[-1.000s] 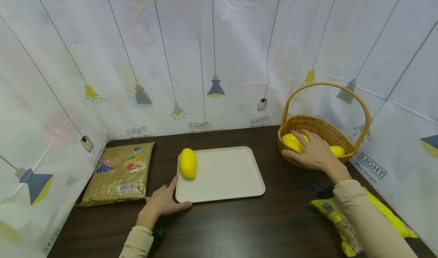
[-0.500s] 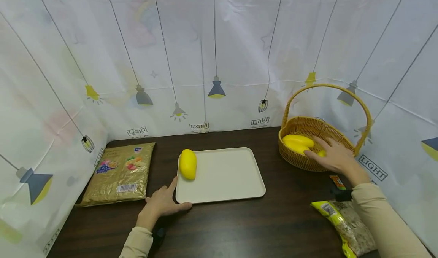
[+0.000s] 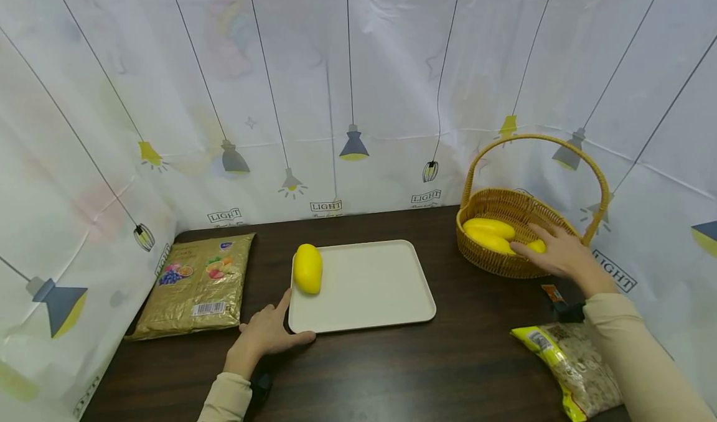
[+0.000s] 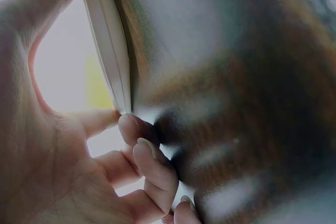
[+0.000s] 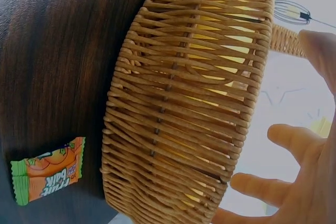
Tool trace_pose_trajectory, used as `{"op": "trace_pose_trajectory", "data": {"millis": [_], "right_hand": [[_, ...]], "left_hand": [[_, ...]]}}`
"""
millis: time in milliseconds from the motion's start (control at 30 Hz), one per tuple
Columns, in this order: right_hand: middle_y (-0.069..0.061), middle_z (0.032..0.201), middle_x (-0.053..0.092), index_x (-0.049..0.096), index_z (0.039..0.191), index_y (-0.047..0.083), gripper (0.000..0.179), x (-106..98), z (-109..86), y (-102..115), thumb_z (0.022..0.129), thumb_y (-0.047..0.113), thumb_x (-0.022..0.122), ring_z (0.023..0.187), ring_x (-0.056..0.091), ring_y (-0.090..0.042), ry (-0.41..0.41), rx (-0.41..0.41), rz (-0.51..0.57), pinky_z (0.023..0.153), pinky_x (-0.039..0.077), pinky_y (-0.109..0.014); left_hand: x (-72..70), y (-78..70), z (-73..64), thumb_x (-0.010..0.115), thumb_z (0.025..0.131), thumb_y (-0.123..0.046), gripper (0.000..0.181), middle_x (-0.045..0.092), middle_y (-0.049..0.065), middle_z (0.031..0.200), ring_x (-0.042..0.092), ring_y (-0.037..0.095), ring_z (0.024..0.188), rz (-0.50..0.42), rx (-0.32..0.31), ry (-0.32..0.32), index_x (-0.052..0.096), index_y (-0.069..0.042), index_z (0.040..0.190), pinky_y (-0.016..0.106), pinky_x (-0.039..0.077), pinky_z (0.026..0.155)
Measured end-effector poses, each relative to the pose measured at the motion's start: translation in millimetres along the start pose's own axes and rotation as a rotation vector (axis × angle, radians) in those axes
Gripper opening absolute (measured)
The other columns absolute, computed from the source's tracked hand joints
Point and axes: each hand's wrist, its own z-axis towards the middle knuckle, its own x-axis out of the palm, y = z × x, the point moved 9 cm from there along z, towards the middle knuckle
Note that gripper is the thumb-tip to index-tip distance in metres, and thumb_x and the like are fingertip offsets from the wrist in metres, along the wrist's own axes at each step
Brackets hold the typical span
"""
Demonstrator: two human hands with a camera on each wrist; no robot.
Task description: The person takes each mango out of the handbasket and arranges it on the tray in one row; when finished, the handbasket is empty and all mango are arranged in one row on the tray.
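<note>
My left hand (image 3: pixel 264 332) spans the near left corner of a cream tray (image 3: pixel 370 285), thumb on the front edge and forefinger along the left edge; the left wrist view shows both touching its rim (image 4: pixel 111 45). On the tray's left end lies a yellow mango (image 3: pixel 307 269). At the right, my right hand (image 3: pixel 566 259) hovers over the near right rim of a wicker basket (image 3: pixel 495 265), fingers spread and apart in the right wrist view. Two mangoes (image 3: pixel 488 227) lie side by side in the basket's left part. Another mango (image 3: pixel 536 246) is partly hidden by my right hand.
A gold fruit-printed bag (image 3: pixel 196 285) lies left of the tray. A yellow-and-clear bag (image 3: pixel 577 366) lies at the front right, partly under my right forearm. Beside the basket is a small orange-and-green candy packet (image 5: pixel 50 171). The basket's tall handle (image 3: pixel 534 137) arches above it.
My right hand has moved rightward from above the left mangoes to the mango at the basket's right, uncovering the candy packet and more of the clear bag. My left hand stays at the tray corner.
</note>
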Motion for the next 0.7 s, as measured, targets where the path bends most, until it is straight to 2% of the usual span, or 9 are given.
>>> {"op": "trace_pose_trajectory", "data": {"millis": [333, 533, 700], "right_hand": [[-0.048, 0.153, 0.013, 0.018, 0.16, 0.005, 0.098, 13, 9.9, 1, 0.095, 0.077, 0.031, 0.128, 0.025, -0.076, 0.066, 0.019, 0.007, 0.095, 0.026, -0.086], [-0.048, 0.151, 0.021, 0.023, 0.159, 0.006, 0.094, 14, 19.9, 9, 0.096, 0.075, 0.031, 0.128, 0.03, -0.073, 0.054, -0.024, -0.028, 0.093, 0.03, -0.084], [-0.048, 0.15, 0.025, 0.02, 0.161, 0.009, 0.093, 17, 28.6, 22, 0.096, 0.075, 0.031, 0.131, 0.028, -0.073, 0.089, -0.048, -0.023, 0.091, 0.032, -0.084]], "left_hand": [[-0.6, 1.5, 0.9, 0.072, 0.071, -0.077, 0.118, 0.052, 0.03, 0.143, 0.055, 0.054, 0.123, -0.007, 0.001, 0.002, 0.019, -0.025, 0.162, 0.088, 0.029, 0.092], [1.3, 2.7, 3.6, 0.072, 0.07, -0.077, 0.118, 0.053, 0.029, 0.142, 0.056, 0.053, 0.123, -0.014, -0.003, 0.0, 0.019, -0.026, 0.162, 0.088, 0.03, 0.093], [0.0, 3.6, 2.4, 0.072, 0.07, -0.077, 0.117, 0.054, 0.028, 0.141, 0.056, 0.053, 0.122, -0.018, -0.01, -0.007, 0.019, -0.027, 0.162, 0.088, 0.03, 0.093]]}}
